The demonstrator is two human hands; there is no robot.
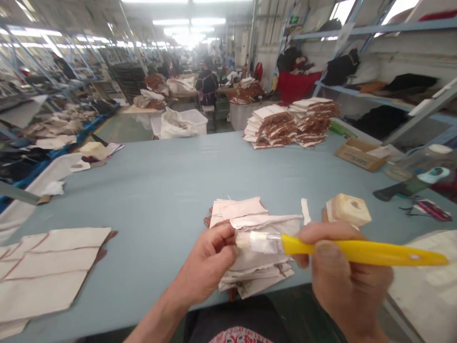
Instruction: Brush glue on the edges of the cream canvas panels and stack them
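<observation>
A paintbrush [371, 251] with a yellow handle is gripped in my right hand [342, 271], its pale bristles pointing left. The bristle end lies over a cream fabric piece [264, 221] with brown edges, at the top of a small pile [264, 281] by the table's front edge. My left hand [210, 262] pinches that piece's left edge between thumb and fingers, close to the bristles. Some of the pile is hidden beneath my hands and the brush. Beyond my right hand stands a yellowish, block-shaped container [352, 209] with a dark spot on top.
Overlapping cream pieces [50, 271] lie at the left of the blue-grey table [171, 176]. Tall stacks of brown-and-cream pieces [274, 126] stand at the far edge. On the right are a cardboard box [362, 155] and a dark-handled tool [410, 185]. A person [207, 85] sits farther back.
</observation>
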